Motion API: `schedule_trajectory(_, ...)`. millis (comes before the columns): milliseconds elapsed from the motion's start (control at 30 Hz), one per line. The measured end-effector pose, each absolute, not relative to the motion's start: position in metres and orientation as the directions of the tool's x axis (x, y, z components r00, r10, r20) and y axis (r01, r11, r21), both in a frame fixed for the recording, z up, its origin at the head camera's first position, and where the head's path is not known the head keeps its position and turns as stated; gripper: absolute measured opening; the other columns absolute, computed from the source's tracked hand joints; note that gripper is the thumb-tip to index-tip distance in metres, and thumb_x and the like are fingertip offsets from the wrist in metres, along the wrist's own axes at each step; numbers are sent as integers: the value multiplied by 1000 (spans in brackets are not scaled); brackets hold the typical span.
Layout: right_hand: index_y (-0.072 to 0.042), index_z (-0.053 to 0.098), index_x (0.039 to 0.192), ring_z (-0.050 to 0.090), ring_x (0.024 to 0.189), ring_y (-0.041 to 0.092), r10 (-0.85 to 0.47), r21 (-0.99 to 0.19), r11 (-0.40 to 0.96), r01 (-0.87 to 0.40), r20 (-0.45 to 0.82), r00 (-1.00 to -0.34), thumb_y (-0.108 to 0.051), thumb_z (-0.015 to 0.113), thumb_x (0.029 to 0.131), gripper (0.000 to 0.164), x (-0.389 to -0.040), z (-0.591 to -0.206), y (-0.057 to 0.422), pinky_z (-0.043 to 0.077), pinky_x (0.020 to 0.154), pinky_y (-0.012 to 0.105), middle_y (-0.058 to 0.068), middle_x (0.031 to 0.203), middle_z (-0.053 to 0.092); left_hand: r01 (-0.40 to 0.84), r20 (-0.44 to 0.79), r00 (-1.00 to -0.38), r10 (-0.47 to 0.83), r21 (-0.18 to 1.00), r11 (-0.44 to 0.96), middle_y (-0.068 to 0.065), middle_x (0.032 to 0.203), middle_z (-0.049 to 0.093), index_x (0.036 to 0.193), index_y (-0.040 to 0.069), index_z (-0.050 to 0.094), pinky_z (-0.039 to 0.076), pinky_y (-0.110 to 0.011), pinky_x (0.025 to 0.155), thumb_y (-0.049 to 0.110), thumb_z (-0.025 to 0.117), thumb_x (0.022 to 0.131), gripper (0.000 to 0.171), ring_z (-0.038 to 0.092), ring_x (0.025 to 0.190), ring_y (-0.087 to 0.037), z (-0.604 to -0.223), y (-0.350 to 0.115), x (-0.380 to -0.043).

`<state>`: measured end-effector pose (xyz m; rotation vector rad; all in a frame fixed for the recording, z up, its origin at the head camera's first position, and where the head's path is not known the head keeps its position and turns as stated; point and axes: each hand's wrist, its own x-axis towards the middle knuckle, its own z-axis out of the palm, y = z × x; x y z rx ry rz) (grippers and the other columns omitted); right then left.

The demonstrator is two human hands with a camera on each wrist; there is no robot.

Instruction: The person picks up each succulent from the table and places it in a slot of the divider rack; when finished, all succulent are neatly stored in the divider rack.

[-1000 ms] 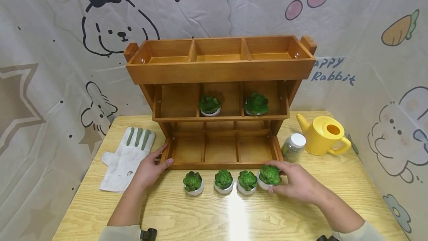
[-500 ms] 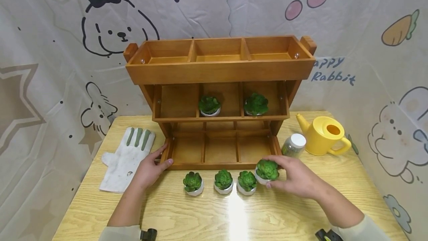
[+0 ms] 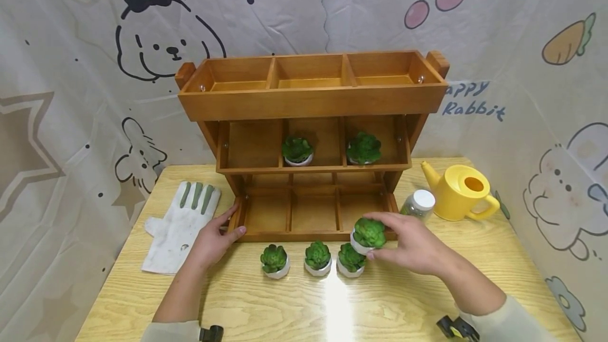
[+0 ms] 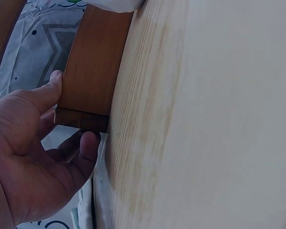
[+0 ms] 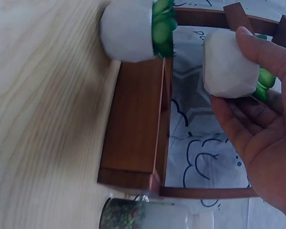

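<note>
A three-tier wooden planter shelf (image 3: 313,104) stands on the table, each tier split into compartments. My left hand (image 3: 212,240) grips its bottom left corner, thumb in front and fingers at the side; the left wrist view shows the thumb and fingertips around the wooden end (image 4: 88,71). Between thumb and fingers my right hand (image 3: 415,241) holds a potted succulent (image 3: 370,233), its white faceted pot (image 5: 231,64) raised off the table beside the bottom tier's right front. Three more potted succulents, a left (image 3: 274,260), a middle (image 3: 317,257) and a right one (image 3: 350,265), stand before the shelf.
Two succulents (image 3: 297,150) (image 3: 364,148) sit in the middle tier's centre and right compartments. On the right are a white-capped jar (image 3: 419,203) and a yellow watering can (image 3: 456,194). A white work glove (image 3: 182,231) lies left. Printed cloth hangs behind.
My right hand has lifted the succulent and carried it up and leftward, so it now overlaps the rightmost standing one in the head view. The left hand keeps its place on the shelf.
</note>
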<state>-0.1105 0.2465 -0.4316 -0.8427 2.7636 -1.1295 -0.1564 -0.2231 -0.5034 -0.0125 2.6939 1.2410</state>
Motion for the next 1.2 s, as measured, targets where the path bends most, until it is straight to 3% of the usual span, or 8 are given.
schedule_trajectory(233, -16, 60, 143, 69, 107, 13, -500, -658, 574, -488, 190, -845, -25, 95, 77, 76, -115, -425, 233, 59, 87, 31, -3, 128, 69, -87, -165, -984, 60, 755, 650, -26, 153, 48, 162, 24, 39, 54, -50, 93, 42, 71, 100, 73, 56, 126, -42, -505, -223, -157)
schedule_trajectory(633, -18, 61, 144, 68, 112, 14, -499, -616, 590, -522, 230, -835, -39, 93, 78, 76, -122, -413, 210, 56, 94, 44, -4, 131, 69, -75, -161, -984, 73, 756, 650, -26, 153, 47, 163, 24, 37, 53, -52, 96, 45, 70, 99, 75, 55, 128, -43, -508, -226, -158)
schedule_trajectory(1033, -22, 59, 145, 69, 111, 14, -480, -650, 559, -514, 252, -840, -38, 93, 79, 75, -131, -402, 187, 57, 92, 42, -8, 125, 71, -75, -154, -986, 66, 758, 648, -26, 150, 50, 162, 23, 39, 54, -50, 91, 41, 71, 100, 73, 57, 125, -41, -507, -225, -158)
schedule_trajectory(1200, -20, 60, 145, 69, 113, 17, -480, -670, 540, -509, 252, -840, -37, 93, 79, 76, -135, -399, 177, 56, 94, 47, -6, 125, 71, -73, -154, -986, 68, 753, 654, -25, 150, 51, 162, 23, 39, 54, -50, 92, 45, 71, 99, 74, 57, 124, -41, -508, -225, -158)
